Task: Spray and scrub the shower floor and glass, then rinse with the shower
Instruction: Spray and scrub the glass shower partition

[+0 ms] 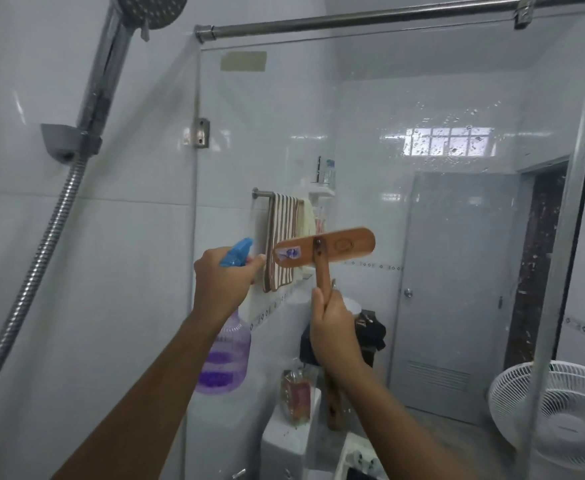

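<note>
Glass panel [440, 209], droplet-spotted, stands just beyond both my hands. My left hand [227, 277] grips the spray bottle [223, 358], hiding its trigger; my right hand [334, 332] clasps the wooden brush [325, 249], bristles unseen.

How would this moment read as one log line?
left hand: spray bottle | right hand: wooden brush | target: shower glass
</note>
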{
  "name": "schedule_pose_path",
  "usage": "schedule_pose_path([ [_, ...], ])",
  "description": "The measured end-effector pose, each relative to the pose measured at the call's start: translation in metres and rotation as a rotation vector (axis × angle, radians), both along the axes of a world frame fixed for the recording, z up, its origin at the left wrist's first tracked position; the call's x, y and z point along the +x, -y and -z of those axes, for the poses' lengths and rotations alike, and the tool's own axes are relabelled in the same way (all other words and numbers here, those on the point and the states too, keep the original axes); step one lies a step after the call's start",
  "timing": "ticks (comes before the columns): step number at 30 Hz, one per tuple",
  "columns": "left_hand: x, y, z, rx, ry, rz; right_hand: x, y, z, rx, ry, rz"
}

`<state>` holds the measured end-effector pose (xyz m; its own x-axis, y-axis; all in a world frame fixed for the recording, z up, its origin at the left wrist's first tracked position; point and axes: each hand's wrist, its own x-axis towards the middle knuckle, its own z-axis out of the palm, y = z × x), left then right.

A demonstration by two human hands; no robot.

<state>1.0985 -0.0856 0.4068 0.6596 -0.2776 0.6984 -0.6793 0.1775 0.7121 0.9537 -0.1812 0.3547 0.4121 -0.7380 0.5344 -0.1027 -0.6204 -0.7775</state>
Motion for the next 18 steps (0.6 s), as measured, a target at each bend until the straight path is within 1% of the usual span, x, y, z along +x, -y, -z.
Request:
schedule_pose_path([
  [2,0.002,-0.003,0.000,0.000,-0.006,-0.005,0.015,0.002,-0.034,-0.038,0.021,0.002],
  [5,0.006,-0.009,0.000,-0.015,-0.024,-0.006,0.039,0.004,-0.105,-0.070,0.058,0.029],
  [7,0.007,-0.011,0.000,-0.021,-0.035,-0.009,0.050,0.005,-0.129,-0.078,0.102,0.017],
  [9,0.013,-0.016,0.002,-0.020,-0.049,-0.026,0.056,-0.001,-0.118,-0.064,0.090,-0.001],
  [13,0.023,-0.025,0.010,-0.007,-0.046,-0.058,0.046,-0.012,-0.030,-0.017,-0.022,-0.033],
  [14,0.026,-0.027,0.012,-0.014,-0.047,-0.059,0.043,-0.015,-0.016,-0.004,-0.035,-0.042],
  [16,0.029,-0.030,0.013,-0.017,-0.069,-0.065,0.042,-0.016,-0.012,-0.012,-0.039,-0.015],
  [18,0.033,-0.031,0.013,-0.001,-0.111,-0.083,0.045,-0.013,-0.028,-0.044,-0.013,0.012],
])
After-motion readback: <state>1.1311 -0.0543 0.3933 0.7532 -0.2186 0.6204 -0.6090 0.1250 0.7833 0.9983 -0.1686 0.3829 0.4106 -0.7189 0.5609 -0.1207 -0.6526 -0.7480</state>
